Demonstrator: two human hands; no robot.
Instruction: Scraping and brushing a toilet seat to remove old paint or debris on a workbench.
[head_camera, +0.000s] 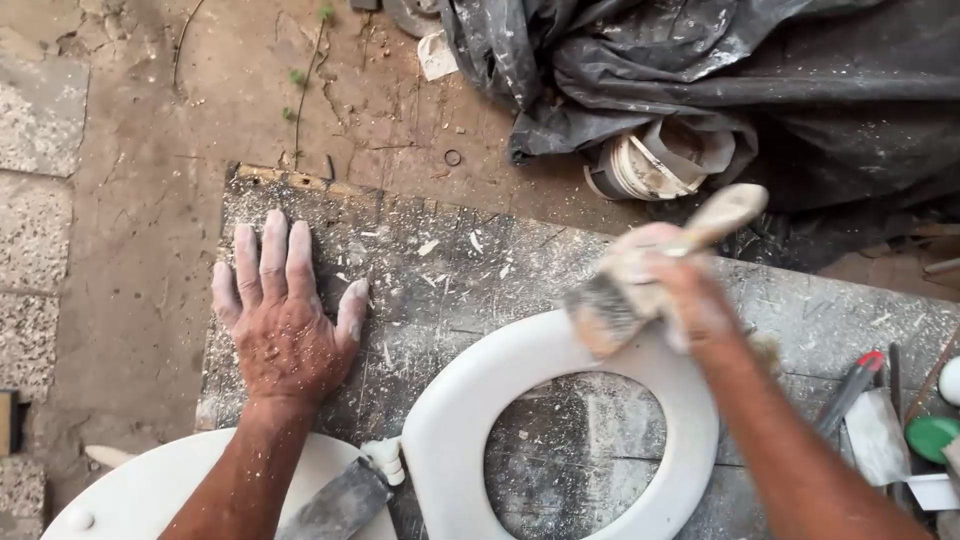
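A white toilet seat ring (470, 400) lies flat on a dust-covered grey work board (440, 260). Its white lid (150, 490) hangs open at the lower left, joined at a white hinge (385, 460). My right hand (670, 290) grips a wide paintbrush (610, 310) with a pale wooden handle, its bristles resting on the ring's upper rim; the hand is blurred. My left hand (285, 320), dusted white, presses flat on the board left of the seat with fingers spread. A putty knife (340, 505) lies beside the hinge.
A grey plastic sheet (720, 70) is bunched at the top right over a white bucket (650, 165). Red-handled tools (850, 390), a green lid (932, 435) and a cloth sit at the board's right end. Dirt and stone ground lie to the left.
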